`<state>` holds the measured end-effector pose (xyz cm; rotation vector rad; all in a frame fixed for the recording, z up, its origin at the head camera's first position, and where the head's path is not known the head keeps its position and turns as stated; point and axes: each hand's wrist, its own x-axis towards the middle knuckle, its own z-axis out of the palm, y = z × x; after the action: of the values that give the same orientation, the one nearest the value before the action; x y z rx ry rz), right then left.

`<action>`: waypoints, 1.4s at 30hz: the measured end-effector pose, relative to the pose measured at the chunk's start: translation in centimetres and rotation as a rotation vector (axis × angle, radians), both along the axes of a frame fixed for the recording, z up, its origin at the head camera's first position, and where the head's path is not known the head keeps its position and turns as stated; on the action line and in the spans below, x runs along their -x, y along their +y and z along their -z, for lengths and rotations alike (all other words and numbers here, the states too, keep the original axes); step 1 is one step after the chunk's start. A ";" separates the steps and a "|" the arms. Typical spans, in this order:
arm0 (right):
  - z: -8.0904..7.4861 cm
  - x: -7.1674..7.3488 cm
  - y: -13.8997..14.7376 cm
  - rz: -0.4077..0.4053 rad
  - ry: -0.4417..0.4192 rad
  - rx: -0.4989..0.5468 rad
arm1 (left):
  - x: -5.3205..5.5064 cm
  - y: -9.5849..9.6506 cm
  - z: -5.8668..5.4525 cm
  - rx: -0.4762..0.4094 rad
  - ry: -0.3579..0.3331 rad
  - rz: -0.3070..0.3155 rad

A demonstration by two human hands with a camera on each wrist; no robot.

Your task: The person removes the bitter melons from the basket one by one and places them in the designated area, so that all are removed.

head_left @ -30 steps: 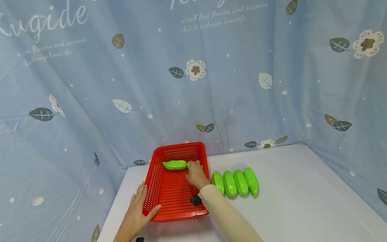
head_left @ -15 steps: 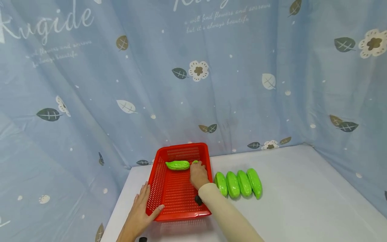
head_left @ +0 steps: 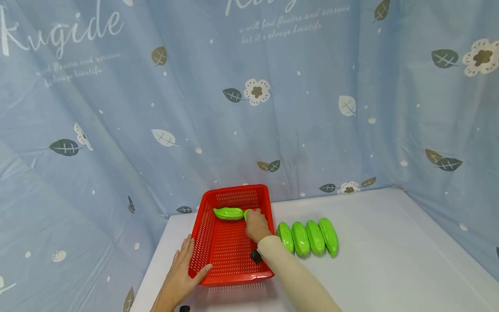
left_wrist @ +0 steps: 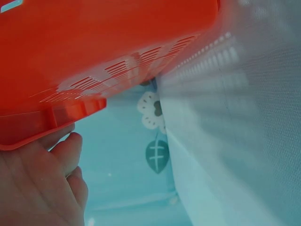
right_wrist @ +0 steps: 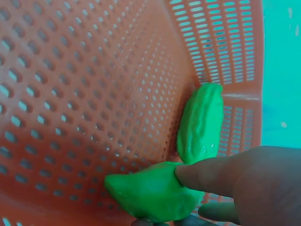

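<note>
held gourd (right_wrist: 153, 193) nearer second gourd (right_wrist: 201, 125)

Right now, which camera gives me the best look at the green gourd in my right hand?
The right wrist view: the green gourd shows large there, tapered end clear, partly covered by your right hand. The head view shows only a sliver beside that hand; the left wrist view misses it.

Basket (head_left: 230, 255) on table (head_left: 390, 247), lower middle of the frame
Two gourds (head_left: 228, 213) inside, four gourds (head_left: 300, 238) right of it, curtain (head_left: 304, 130) behind.
</note>
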<state>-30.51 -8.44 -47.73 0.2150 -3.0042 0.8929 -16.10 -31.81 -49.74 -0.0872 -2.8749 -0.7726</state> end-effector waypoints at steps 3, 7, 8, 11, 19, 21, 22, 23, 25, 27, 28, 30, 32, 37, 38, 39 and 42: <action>0.0 0.0 0.3 0.010 -0.010 0.071 | 0.0 0.1 0.0 -0.003 0.004 0.004; 0.1 0.1 0.8 0.013 -0.018 0.115 | 0.0 0.3 0.0 -0.006 0.001 0.008; 0.0 0.1 0.9 0.009 -0.020 0.123 | 0.0 0.3 0.0 -0.001 0.005 0.009; -0.4 0.2 1.0 -0.007 -0.013 0.134 | 0.1 0.3 0.0 0.003 0.007 0.008; -1.8 -0.1 1.4 -0.013 -0.035 0.151 | 0.2 0.2 -0.1 0.023 0.004 0.000; -2.3 -0.4 1.6 -0.017 -0.043 0.160 | 0.1 0.2 0.0 0.019 0.002 0.003; -2.6 -0.5 1.7 -0.020 -0.055 0.170 | 0.1 0.2 0.0 0.016 0.006 0.006; -2.9 -0.7 1.8 -0.025 -0.068 0.181 | 0.0 0.1 0.0 0.012 0.009 0.007; -3.5 -0.7 2.0 -0.029 -0.089 0.199 | -0.1 0.1 -0.1 0.006 0.016 0.010; -3.8 -0.6 2.1 -0.031 -0.110 0.234 | -0.2 0.0 -0.1 0.005 0.021 0.008; -3.9 -0.6 2.2 -0.030 -0.120 0.249 | -0.2 0.0 -0.1 0.004 0.021 0.008; -3.7 -0.3 2.3 -0.032 -0.121 0.270 | -0.2 -0.1 -0.1 0.006 0.018 0.006; -3.6 -0.3 2.5 -0.035 -0.124 0.303 | -0.2 -0.1 -0.1 0.007 0.013 0.004; -3.4 -0.6 2.8 -0.008 -0.107 0.336 | -0.2 0.0 0.0 0.021 0.024 0.003; -3.3 -0.7 2.7 -0.012 -0.105 0.334 | -0.2 0.0 0.0 0.029 0.028 0.001; -3.2 -0.7 2.7 -0.018 -0.100 0.325 | -0.2 0.0 0.0 0.029 0.028 0.002; -3.0 -0.9 2.4 -0.059 -0.112 0.297 | 0.0 0.1 0.0 0.032 0.020 0.002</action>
<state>-29.61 -6.02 -44.75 0.2593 -2.9231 1.3839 -16.11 -31.72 -49.70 -0.1011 -2.8690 -0.7223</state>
